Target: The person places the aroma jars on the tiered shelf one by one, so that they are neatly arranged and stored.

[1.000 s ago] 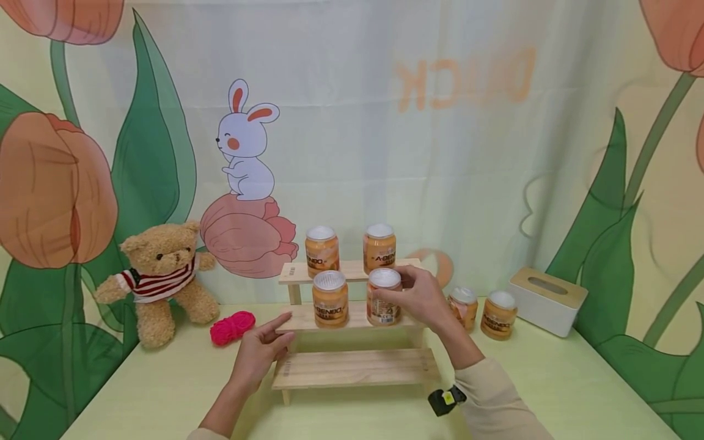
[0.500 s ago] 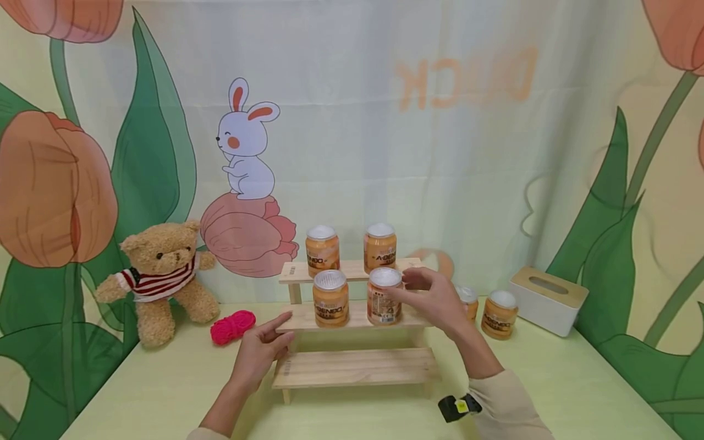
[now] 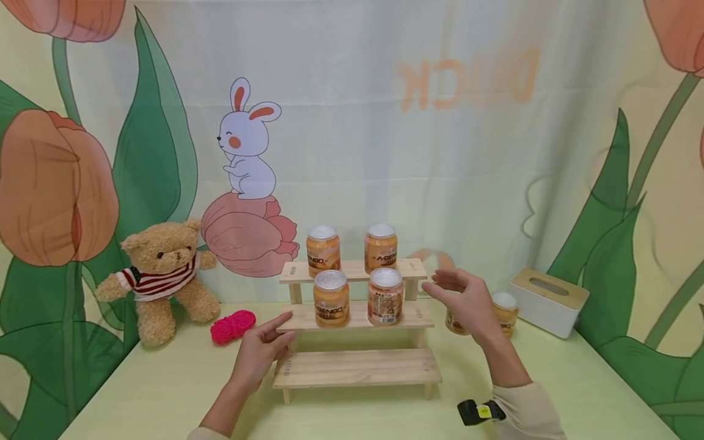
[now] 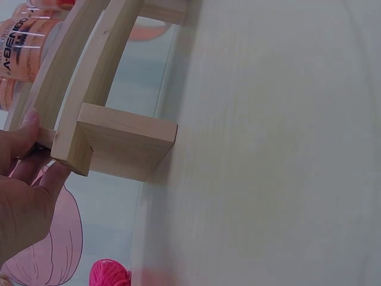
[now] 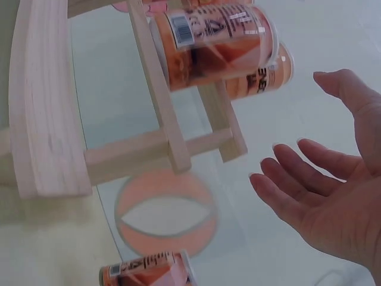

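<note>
A three-tier wooden shelf stand (image 3: pixel 357 370) stands on the table. Two orange jars with clear lids are on its top tier, a left jar (image 3: pixel 323 253) and a right jar (image 3: pixel 381 253). The middle tier bears another left jar (image 3: pixel 332 308) and a right jar (image 3: pixel 385 305), whose fine-print side faces me. My left hand (image 3: pixel 258 355) holds the left end of the middle tier between thumb and fingers, clearest in the left wrist view. Right of the stand, my right hand (image 3: pixel 464 305) is in the air with spread, relaxed fingers, apart from the jars.
Behind my right hand two more jars stand on the table, one partly hidden (image 3: pixel 455 324) and another (image 3: pixel 507 315). A white tissue box (image 3: pixel 544 311) with a wooden lid is at the right. A teddy bear (image 3: pixel 165 275) and pink yarn (image 3: pixel 233 327) are at the left.
My right hand has let go of the right jar on the middle tier and drawn away to the right. The jar stays in place. My left hand has not moved.
</note>
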Available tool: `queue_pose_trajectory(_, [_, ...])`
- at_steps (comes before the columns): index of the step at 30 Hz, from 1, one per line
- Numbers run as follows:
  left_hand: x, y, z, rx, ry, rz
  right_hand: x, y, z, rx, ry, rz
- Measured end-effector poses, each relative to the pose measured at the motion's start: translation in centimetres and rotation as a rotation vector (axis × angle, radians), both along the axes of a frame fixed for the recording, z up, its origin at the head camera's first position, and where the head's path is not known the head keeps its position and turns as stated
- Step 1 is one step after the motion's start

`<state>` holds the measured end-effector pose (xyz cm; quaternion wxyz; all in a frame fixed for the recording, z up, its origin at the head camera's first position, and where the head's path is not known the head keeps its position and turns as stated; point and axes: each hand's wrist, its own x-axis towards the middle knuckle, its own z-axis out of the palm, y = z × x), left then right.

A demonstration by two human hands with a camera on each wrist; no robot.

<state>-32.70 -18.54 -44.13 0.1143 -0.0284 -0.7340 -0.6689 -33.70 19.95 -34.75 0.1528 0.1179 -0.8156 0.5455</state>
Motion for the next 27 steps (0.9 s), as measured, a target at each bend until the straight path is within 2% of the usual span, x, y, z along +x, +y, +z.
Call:
queue_pose_trajectory(15, [-0.1, 0.0, 0.0, 0.007, -0.005, 0.002, -1.4, 4.6, -2.4, 0.071, -0.007, -0.235])
queue_pose_trajectory(21, [-0.1, 0.0, 0.0, 0.008, -0.006, 0.011, -2.2, 5.4, -3.4, 0.078, -0.004, -0.287])
queue_pose_trajectory(27, [-0.1, 0.0, -0.1, 0.011, -0.006, 0.009, -2.9, 5.9, -4.6, 0.080, 0.016, -0.373])
